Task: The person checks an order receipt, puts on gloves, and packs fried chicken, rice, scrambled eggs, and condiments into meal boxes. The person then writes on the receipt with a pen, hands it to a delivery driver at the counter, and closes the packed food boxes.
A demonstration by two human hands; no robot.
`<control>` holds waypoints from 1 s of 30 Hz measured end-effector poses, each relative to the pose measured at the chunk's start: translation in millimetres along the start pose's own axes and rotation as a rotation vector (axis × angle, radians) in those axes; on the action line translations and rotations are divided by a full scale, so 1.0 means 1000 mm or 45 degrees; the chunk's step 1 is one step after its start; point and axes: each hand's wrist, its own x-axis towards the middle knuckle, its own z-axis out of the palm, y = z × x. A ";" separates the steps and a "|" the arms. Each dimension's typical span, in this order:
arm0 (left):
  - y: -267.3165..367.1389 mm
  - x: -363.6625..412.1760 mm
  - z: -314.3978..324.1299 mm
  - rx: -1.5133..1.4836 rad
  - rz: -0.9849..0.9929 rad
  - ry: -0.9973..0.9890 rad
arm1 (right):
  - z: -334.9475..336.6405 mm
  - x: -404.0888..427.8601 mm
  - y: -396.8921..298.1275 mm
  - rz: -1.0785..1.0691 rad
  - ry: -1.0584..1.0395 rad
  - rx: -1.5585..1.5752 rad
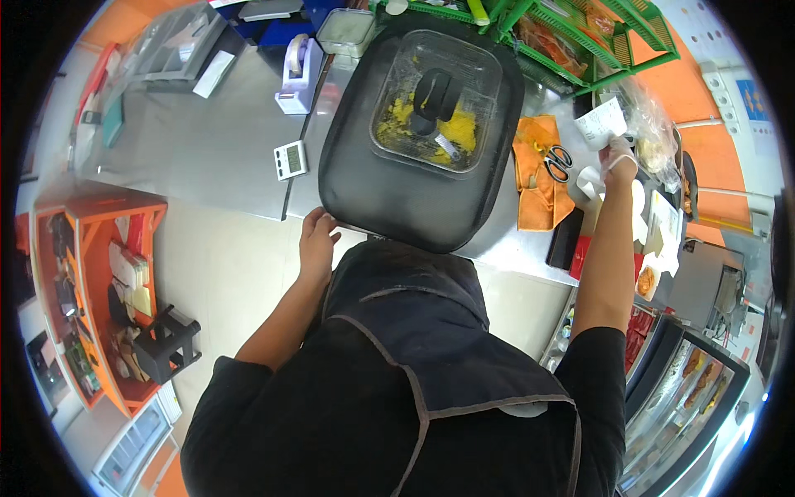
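Note:
My right hand [618, 156], in a thin clear glove, reaches over the right side of the steel counter. It grips a white paper slip [601, 124] that bears print. My left hand [318, 245] is bare and rests by the counter's front edge, at the near left corner of a large black tray [428, 205]. Its fingers are slightly apart and hold nothing. On the tray sits a clear plastic container [484, 112] with yellow crumbly food [459, 129] inside. A black handled tool [438, 93] lies over that food.
Right of the tray, black-handled scissors [558, 163] lie on an orange cloth [537, 186]. Green plastic crates [584, 77] stand behind. A digital timer [290, 160] and a tape dispenser [299, 77] are at left. An orange shelf unit [93, 279] with a black stool [166, 345] stands beyond the floor.

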 end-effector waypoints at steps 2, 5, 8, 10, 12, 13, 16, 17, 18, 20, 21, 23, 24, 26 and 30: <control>0.006 0.002 0.003 0.033 0.026 0.040 | 0.026 -0.046 -0.003 -0.349 0.191 -0.928; 0.010 0.017 0.001 0.084 0.036 0.052 | 0.036 -0.102 0.024 -1.251 0.237 -2.815; 0.004 0.030 -0.007 0.065 0.039 0.139 | 0.077 -0.205 0.090 -0.793 -0.016 -2.157; -0.008 0.056 -0.001 0.202 0.117 0.095 | 0.031 -0.215 0.164 -0.027 -0.095 -1.405; 0.016 0.047 0.008 0.111 -0.004 0.128 | 0.055 -0.272 0.162 0.068 -0.112 -0.829; 0.026 0.043 0.009 0.032 -0.116 0.145 | 0.066 -0.283 0.152 0.116 -0.156 -0.743; 0.021 0.060 0.000 -0.050 -0.295 0.053 | 0.077 -0.284 0.134 0.407 -0.150 -0.420; 0.015 0.067 -0.003 -0.048 -0.280 0.038 | 0.078 -0.279 0.130 0.642 -0.127 -0.198; 0.011 0.073 -0.004 -0.100 -0.361 0.009 | 0.078 -0.276 0.128 0.626 -0.124 -0.181; 0.016 0.071 0.005 -0.144 -0.427 -0.040 | 0.073 -0.270 0.133 0.814 -0.198 -0.322; 0.028 0.057 0.019 -0.149 -0.508 -0.120 | 0.071 -0.268 0.135 0.925 -0.330 -0.335; 0.030 0.050 0.029 -0.192 -0.623 -0.192 | 0.085 -0.281 0.134 0.868 -0.269 -0.387; 0.022 0.054 0.030 -0.182 -0.611 -0.210 | 0.092 -0.289 0.129 0.819 -0.193 -0.447; -0.002 0.067 0.034 -0.147 -0.035 0.012 | 0.095 -0.293 0.139 0.771 -0.113 -0.395; 0.031 0.108 0.018 0.486 0.712 0.180 | 0.098 -0.300 0.150 0.756 -0.055 -0.271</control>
